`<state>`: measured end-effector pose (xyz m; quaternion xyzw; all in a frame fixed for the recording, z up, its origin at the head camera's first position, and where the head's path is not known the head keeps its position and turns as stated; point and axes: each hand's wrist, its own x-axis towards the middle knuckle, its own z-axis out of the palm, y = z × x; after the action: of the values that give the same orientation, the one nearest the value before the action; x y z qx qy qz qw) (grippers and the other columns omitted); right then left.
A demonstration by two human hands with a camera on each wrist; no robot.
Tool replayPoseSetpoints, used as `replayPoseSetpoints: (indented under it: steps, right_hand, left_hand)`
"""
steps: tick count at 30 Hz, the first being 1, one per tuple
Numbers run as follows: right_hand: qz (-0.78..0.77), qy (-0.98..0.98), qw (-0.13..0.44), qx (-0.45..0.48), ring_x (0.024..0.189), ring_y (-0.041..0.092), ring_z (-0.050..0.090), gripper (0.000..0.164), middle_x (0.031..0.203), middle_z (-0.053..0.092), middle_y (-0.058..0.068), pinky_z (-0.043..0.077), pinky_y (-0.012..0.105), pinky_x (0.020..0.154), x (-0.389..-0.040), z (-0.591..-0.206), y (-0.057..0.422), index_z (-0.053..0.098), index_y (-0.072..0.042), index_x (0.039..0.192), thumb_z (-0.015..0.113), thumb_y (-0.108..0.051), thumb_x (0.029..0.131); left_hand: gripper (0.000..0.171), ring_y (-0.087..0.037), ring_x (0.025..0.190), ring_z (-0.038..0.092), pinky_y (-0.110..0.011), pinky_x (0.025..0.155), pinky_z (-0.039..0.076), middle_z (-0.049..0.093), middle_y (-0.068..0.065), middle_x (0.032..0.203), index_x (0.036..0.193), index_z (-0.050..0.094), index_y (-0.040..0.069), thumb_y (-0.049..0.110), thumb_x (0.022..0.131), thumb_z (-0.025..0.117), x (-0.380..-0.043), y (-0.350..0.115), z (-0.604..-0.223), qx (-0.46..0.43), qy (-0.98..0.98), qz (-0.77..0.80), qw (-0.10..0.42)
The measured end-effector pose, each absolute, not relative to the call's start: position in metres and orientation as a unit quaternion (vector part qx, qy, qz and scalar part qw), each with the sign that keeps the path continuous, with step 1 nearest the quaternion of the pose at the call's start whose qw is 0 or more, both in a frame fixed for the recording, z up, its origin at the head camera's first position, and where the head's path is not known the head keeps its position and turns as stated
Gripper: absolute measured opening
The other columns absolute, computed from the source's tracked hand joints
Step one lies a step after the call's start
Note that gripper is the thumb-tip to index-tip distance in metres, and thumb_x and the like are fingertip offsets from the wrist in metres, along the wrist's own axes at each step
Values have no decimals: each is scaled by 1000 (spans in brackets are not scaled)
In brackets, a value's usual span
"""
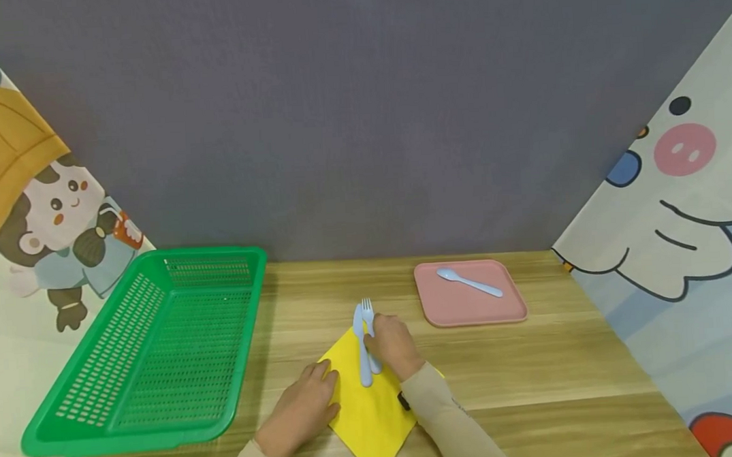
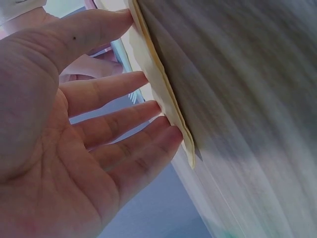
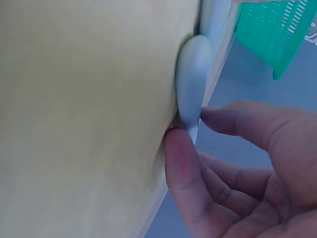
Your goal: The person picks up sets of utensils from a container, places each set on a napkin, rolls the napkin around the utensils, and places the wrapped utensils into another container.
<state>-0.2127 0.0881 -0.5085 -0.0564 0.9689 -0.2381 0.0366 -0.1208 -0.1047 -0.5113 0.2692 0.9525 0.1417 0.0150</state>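
Observation:
A yellow cloth napkin lies cornerwise on the table, with a light blue knife and a light blue fork side by side on it. My right hand pinches the fork between thumb and fingers; its handle fills the middle of the right wrist view. On the napkin's left edge rests my left hand. In the left wrist view its fingers are spread and nearly straight, tips touching the cloth.
A green plastic basket stands at the left. At the back right lies a pink tray with a light blue spoon on it. A grey wall rises behind the wooden table.

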Motion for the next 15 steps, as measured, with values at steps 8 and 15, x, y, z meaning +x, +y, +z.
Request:
replayPoseSetpoints:
  steps: [8, 15]
  right_hand:
    - [-243, 966, 26, -80, 51, 15, 50, 19, 62, 52, 4, 43, 25, 43, -212, -508, 93, 61, 1, 83, 72, -12, 91]
    - [-208, 972, -3, -114, 50, 13, 41, 24, 59, 46, 3, 37, 24, 43, -213, -507, 100, 56, -4, 74, 69, -12, 93]
  left_hand:
    - [48, -38, 115, 56, -46, 85, 56, 56, -25, 130, 117, 64, -4, 23, 82, 83, -122, -104, -510, 273, 953, 133, 18]
    - [46, -38, 113, 57, -47, 86, 56, 56, -24, 126, 115, 64, -6, 21, 82, 83, -123, -104, -505, 270, 952, 142, 21]
